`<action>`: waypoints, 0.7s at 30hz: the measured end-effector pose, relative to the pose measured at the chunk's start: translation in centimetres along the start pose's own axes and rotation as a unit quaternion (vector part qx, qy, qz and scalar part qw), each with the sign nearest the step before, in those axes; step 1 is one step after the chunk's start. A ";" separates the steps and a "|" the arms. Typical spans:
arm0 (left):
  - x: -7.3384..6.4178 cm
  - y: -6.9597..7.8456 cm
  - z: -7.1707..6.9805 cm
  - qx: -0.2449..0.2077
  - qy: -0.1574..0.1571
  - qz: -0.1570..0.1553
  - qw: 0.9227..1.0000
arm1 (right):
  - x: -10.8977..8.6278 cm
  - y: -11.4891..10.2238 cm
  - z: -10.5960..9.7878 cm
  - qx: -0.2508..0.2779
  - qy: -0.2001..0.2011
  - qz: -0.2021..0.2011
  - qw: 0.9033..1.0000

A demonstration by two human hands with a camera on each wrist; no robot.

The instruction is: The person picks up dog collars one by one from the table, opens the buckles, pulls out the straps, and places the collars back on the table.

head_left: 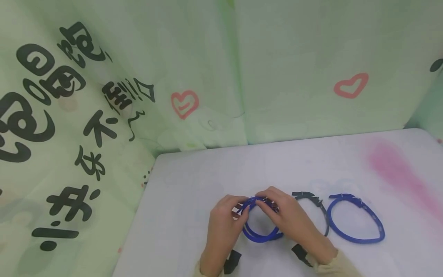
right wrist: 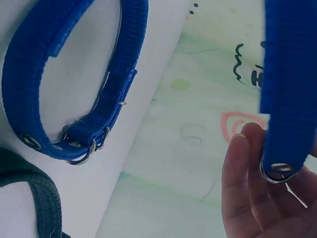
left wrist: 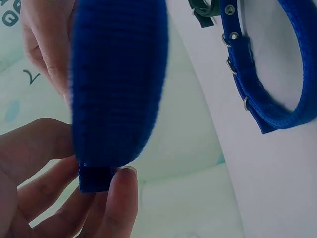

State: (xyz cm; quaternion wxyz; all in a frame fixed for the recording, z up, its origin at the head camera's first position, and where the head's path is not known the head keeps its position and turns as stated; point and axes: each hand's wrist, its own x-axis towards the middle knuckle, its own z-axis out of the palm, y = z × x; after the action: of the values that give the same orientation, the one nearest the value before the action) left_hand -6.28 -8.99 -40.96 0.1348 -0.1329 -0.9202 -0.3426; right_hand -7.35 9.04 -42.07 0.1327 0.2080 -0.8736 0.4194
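In the head view my left hand and right hand both hold a blue buckle collar at its far side, fingertips close together. The left wrist view shows the left thumb and fingers pinching the short tail of the ribbed blue strap. My right fingers, in the right wrist view, grip the strap near a metal eyelet and ring. A second blue collar lies on the table close by. From above, the two blue loops overlap, so their edges are hard to separate.
Right of the hands lie a dark green collar, partly behind the right forearm, and another blue collar. They rest on a white table with a pink patch. A pale green printed curtain hangs behind and left.
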 end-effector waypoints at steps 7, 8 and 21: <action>0.8 0.0 0.2 -0.064 -0.038 -0.005 0.997 | -0.3 0.2 -1.2 0.035 0.008 -0.006 0.999; 1.0 -0.1 0.2 -0.076 -0.045 -0.005 0.996 | -0.4 0.3 -1.3 0.037 0.009 -0.008 0.999; 2.3 -0.1 1.2 -0.182 -0.130 -0.025 0.974 | -0.7 1.2 -2.3 0.029 0.013 -0.003 0.999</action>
State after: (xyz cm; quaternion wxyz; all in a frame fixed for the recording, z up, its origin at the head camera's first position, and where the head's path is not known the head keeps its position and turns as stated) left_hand -8.59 -7.91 -41.07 -0.0213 -0.1753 -0.8552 -0.4872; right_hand -7.14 11.70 -41.77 0.1395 0.2085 -0.8587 0.4468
